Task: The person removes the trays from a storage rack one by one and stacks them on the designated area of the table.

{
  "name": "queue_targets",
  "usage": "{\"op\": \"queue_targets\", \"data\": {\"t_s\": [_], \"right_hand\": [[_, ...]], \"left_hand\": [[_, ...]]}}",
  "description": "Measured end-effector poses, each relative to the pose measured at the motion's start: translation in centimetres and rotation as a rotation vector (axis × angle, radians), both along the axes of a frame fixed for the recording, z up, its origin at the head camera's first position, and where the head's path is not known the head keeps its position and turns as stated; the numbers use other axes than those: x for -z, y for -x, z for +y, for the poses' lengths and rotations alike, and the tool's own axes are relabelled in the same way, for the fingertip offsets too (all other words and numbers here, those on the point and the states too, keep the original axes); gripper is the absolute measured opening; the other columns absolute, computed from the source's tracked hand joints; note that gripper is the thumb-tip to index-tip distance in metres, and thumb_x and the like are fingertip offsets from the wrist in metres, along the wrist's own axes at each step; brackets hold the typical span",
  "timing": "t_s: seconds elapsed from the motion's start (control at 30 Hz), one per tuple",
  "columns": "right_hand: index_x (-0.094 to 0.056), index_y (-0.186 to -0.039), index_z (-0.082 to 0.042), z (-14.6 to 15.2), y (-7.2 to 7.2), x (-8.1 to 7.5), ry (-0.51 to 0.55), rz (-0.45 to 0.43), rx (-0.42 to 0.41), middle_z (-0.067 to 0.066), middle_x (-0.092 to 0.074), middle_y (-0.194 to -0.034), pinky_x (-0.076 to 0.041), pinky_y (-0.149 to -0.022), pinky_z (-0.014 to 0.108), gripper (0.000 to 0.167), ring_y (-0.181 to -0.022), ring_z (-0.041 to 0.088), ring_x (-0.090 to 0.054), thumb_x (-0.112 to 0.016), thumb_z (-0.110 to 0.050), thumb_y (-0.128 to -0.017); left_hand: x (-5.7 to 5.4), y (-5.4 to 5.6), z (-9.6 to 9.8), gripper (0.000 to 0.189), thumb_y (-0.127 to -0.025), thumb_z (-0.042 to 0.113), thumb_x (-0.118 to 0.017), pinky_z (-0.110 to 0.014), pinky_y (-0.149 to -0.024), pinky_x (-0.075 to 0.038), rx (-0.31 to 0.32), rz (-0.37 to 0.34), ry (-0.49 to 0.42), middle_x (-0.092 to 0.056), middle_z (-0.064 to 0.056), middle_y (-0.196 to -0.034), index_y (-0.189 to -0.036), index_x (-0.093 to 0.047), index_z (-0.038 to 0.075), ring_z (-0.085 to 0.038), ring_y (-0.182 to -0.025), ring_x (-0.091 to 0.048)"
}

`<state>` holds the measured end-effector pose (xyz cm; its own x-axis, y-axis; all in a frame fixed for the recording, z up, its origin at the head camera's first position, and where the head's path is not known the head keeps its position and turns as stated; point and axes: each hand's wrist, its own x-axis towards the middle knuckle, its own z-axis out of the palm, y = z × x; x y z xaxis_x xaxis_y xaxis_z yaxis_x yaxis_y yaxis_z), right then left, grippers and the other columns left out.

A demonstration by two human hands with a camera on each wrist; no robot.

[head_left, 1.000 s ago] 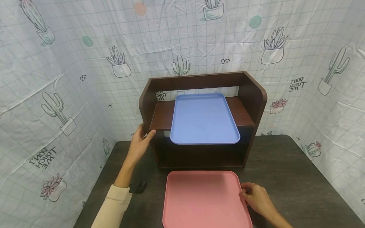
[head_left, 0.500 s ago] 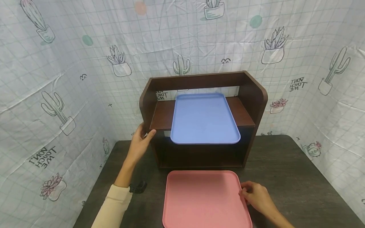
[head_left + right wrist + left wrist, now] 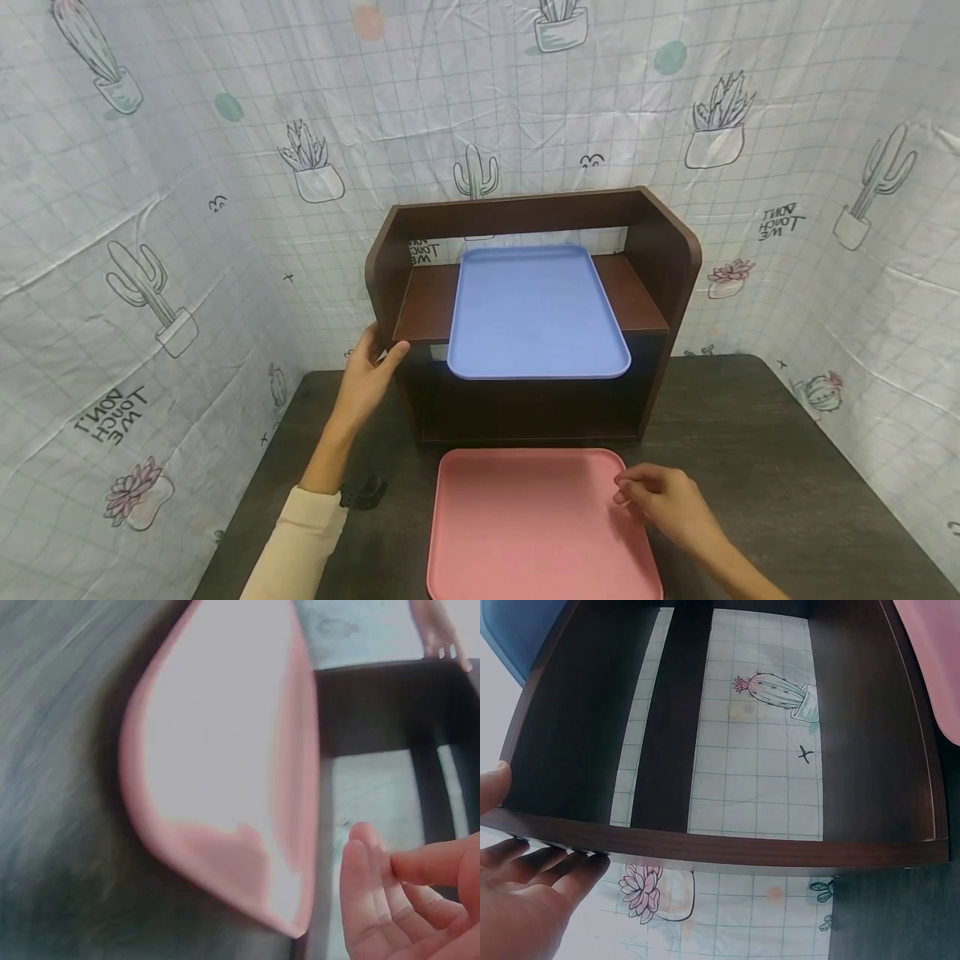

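Observation:
A dark brown two-tier shelf [image 3: 513, 210] stands on the table, with a light blue tray [image 3: 536, 312] lying on its upper board and jutting past the front. My left hand [image 3: 367, 375] grips the shelf's left side panel. In the left wrist view the thumb lies on the panel's inner side and the fingers [image 3: 562, 866] on its outer side. A pink tray [image 3: 532, 525] lies flat in front of the shelf. Over its right rim hovers my right hand [image 3: 667, 504], with loosely bent fingers and nothing between the thumb and fingertips [image 3: 360, 859].
Dark wooden table [image 3: 757, 467] surrounds the shelf and the pink tray. A black strap-like device [image 3: 364, 493] shows beside the left wrist. White cloth with cactus prints [image 3: 525, 108] hangs behind and on both sides. The shelf's lower compartment [image 3: 528, 412] faces front, above the pink tray.
My right hand has left the pink tray's right rim and moved up and to the left, over the tray. The left hand, the shelf and both trays stay in place.

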<state>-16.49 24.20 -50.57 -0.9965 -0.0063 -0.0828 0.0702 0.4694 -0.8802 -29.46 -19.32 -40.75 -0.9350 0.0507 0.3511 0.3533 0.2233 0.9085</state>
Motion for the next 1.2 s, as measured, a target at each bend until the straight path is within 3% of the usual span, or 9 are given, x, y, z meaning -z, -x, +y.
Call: {"op": "queue_targets", "data": {"t_s": [0.27,0.73,0.97,1.2], "right_hand": [[-0.064,-0.124,0.016,-1.8,-0.2,-3.4,0.237,-0.003,-0.146,0.024,-0.078,-0.103,-0.068,-0.073,0.037,0.029,-0.082,0.023,-0.08,-0.062,-0.006,-0.106],[-0.055,-0.14,0.009,-5.6,-0.8,-9.7,0.409,0.064,-0.23,0.021,-0.072,-0.129,-0.063,-0.097,0.031,0.044,-0.108,0.02,-0.078,-0.064,-0.021,-0.109],[-0.049,-0.146,0.003,-7.6,0.0,-11.6,0.478,0.048,-0.229,0.02,-0.065,-0.14,-0.06,-0.104,0.03,0.051,-0.12,0.025,-0.075,-0.066,-0.027,-0.108],[-0.038,-0.149,0.006,-9.0,1.0,-12.5,0.656,-0.046,-0.212,0.017,-0.062,-0.143,-0.055,-0.111,0.028,0.057,-0.124,0.022,-0.073,-0.065,-0.021,-0.107]], "left_hand": [[0.1,0.1,-0.1,0.069,-0.107,0.031,-0.067,-0.053,-0.127,-0.038,0.005,0.001,0.0,-0.044,-0.017,-0.166,-0.163,-0.036,0.006,-0.032,-0.158,-0.039],[-0.2,0.0,0.0,0.067,-0.107,0.028,-0.067,-0.052,-0.126,-0.039,0.004,0.011,-0.008,-0.047,-0.018,-0.164,-0.162,-0.038,0.005,-0.033,-0.157,-0.042],[-0.2,0.1,0.0,0.066,-0.107,0.027,-0.067,-0.052,-0.126,-0.039,0.005,0.017,-0.018,-0.047,-0.019,-0.164,-0.162,-0.038,0.004,-0.033,-0.157,-0.042],[-0.1,0.1,0.0,0.066,-0.107,0.027,-0.068,-0.052,-0.127,-0.039,0.001,0.011,-0.014,-0.047,-0.019,-0.164,-0.161,-0.039,0.004,-0.032,-0.157,-0.041]]}}
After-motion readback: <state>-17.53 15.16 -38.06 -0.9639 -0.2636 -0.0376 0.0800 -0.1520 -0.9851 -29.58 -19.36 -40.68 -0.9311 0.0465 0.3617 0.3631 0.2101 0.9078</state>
